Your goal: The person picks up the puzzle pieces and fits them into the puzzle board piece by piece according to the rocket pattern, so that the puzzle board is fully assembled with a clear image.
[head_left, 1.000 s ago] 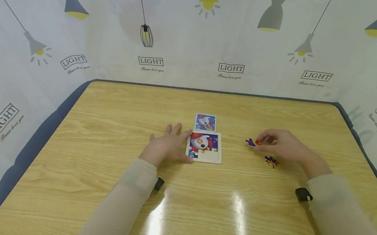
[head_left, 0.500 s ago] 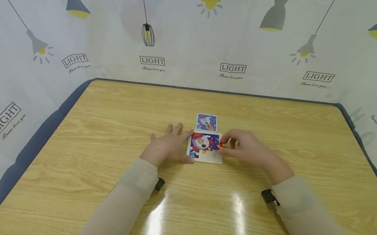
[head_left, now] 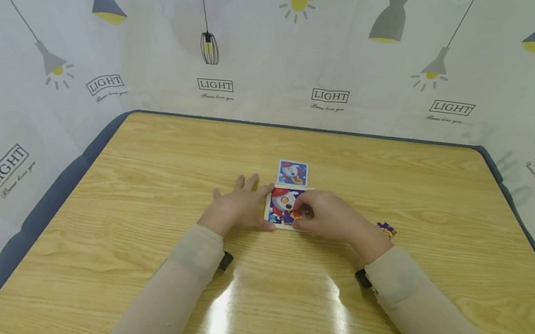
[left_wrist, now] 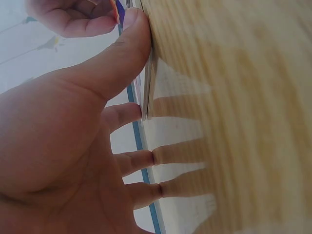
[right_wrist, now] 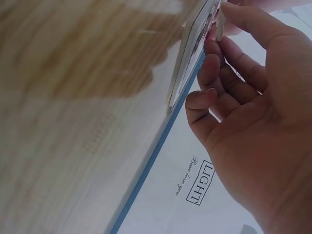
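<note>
A square jigsaw puzzle board (head_left: 285, 227) with a pale border lies in mid-table, showing a white-and-red cartoon figure on purple. My left hand (head_left: 238, 205) has its fingers spread; thumb and index finger touch the board's left side. Over the lower right of the board, my right hand (head_left: 330, 215) pinches a jigsaw piece (head_left: 295, 215) with red, orange and purple on it. That piece (right_wrist: 220, 24) is held tilted between thumb and fingertips in the right wrist view. Much of the board's right side is hidden behind the right hand.
Just beyond the board lies a small picture card (head_left: 292, 173) with the same figure. Loose purple-and-orange jigsaw material (head_left: 386, 229) rests to the right, partly behind the right wrist. A printed curtain (head_left: 264, 106) surrounds the wooden table (head_left: 189, 158).
My right hand has carried the jigsaw piece leftward from the right of the table to over the board's lower part. My left hand has stayed at the board's left side.
</note>
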